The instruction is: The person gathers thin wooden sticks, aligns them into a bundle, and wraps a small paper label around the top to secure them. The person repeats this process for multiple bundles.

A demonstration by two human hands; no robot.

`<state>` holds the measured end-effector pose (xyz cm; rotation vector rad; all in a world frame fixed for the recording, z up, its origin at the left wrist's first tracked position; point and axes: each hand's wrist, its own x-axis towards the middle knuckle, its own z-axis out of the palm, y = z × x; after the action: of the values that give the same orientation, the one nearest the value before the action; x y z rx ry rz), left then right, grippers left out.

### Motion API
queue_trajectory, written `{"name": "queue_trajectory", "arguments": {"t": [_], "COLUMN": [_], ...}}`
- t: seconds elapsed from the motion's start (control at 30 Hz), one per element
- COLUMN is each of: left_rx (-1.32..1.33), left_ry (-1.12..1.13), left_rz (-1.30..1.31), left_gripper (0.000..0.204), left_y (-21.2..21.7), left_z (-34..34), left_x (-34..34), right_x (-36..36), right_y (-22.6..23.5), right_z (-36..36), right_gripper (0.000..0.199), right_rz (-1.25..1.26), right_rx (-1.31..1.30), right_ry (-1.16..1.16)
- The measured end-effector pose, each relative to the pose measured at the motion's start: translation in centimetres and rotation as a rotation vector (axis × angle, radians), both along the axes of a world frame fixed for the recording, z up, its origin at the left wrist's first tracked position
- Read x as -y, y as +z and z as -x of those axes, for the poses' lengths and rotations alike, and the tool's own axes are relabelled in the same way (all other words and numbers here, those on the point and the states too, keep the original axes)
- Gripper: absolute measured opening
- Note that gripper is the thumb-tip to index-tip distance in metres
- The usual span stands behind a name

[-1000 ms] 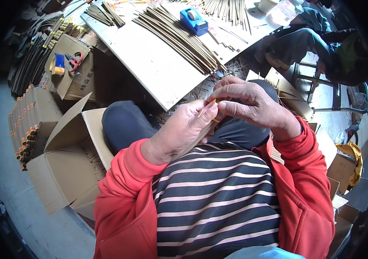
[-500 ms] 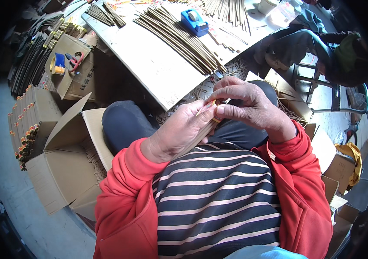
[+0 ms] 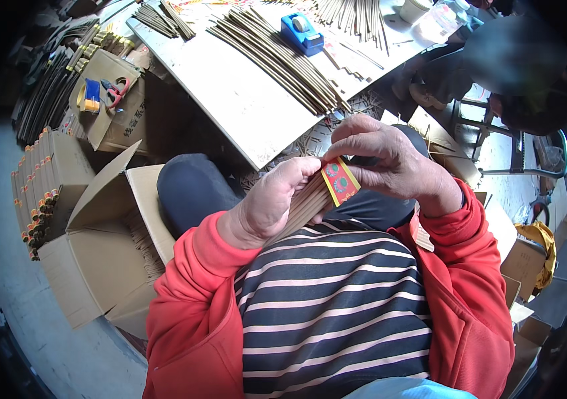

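My left hand (image 3: 263, 201) is closed around a bundle of brown incense sticks (image 3: 305, 208), which slants over my lap. A red paper label (image 3: 340, 182) with a yellow border and green round prints lies across the bundle's upper end. My left thumb rests at the label's left edge. The fingers and thumb of my right hand (image 3: 396, 159) pinch the label along its top and right side. Some fingertips of both hands are hidden behind the label and the sticks.
Loose incense sticks (image 3: 273, 60) and a blue tape dispenser (image 3: 302, 34) lie on the white table (image 3: 243, 113). An open cardboard box (image 3: 87, 272) stands at my left, near labelled bundles (image 3: 36, 193). Red-handled scissors (image 3: 117, 92) rest on another box. A person (image 3: 516, 73) is at the right.
The label, mostly covered by my fingers before, now shows its printed face on the bundle. My right hand has shifted slightly right. The person at the right has moved.
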<state>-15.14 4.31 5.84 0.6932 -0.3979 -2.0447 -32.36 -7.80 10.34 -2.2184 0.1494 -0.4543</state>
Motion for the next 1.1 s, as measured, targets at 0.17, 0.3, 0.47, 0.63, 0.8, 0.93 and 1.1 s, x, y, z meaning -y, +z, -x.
{"name": "queue_trajectory", "arguments": {"t": [0.17, 0.3, 0.47, 0.63, 0.8, 0.93, 1.1], "left_rx": [0.037, 0.136, 0.216, 0.182, 0.18, 0.165, 0.157], "left_ry": [0.047, 0.029, 0.02, 0.075, 0.078, 0.062, 0.02], "left_rz": [-0.001, 0.007, 0.049, 0.039, -0.004, -0.007, 0.037], "left_gripper": [0.041, 0.039, 0.037, 0.038, 0.036, 0.032, 0.033], "left_y": [0.5, 1.1, 1.2, 2.0, 2.9, 3.0, 3.0], "left_z": [0.4, 0.3, 0.3, 0.4, 0.6, 0.5, 0.3], "left_x": [0.1, 0.1, -0.2, -0.1, 0.1, 0.0, 0.0], "right_x": [-0.1, -0.2, -0.1, -0.2, -0.2, -0.3, -0.3], "right_y": [0.1, 0.3, 0.4, 0.5, 1.1, 1.3, 1.3], "right_z": [0.0, 0.0, -0.3, -0.3, -0.3, -0.4, -0.5], "right_gripper": [0.026, 0.028, 0.03, 0.021, 0.022, 0.024, 0.023], "right_rz": [-0.026, -0.052, -0.127, 0.059, 0.106, 0.006, 0.005], "right_rx": [-0.024, -0.039, -0.03, 0.003, -0.011, -0.039, -0.015], "right_ry": [-0.022, -0.029, 0.005, -0.029, -0.041, -0.004, 0.001]}}
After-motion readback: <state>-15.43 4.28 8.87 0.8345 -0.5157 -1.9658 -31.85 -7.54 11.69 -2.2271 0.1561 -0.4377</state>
